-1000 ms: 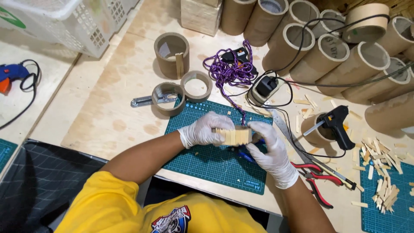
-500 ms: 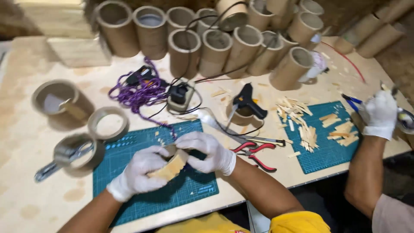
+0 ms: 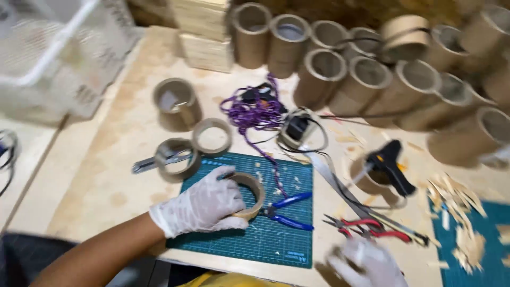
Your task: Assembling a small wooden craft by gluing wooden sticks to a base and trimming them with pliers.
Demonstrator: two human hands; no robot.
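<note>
A gloved left hand point(image 3: 204, 207) is gripping a cardboard ring point(image 3: 248, 194) on the green mat point(image 3: 276, 239); the blurred right hand point(image 3: 366, 263), fingers unclear, is hovering near the red pliers point(image 3: 366, 228).

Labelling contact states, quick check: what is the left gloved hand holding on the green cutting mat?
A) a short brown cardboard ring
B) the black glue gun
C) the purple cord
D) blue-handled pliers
A: the left gloved hand curls around the short brown cardboard ring on the green cutting mat; the blue-handled pliers lie untouched beside it.
</note>
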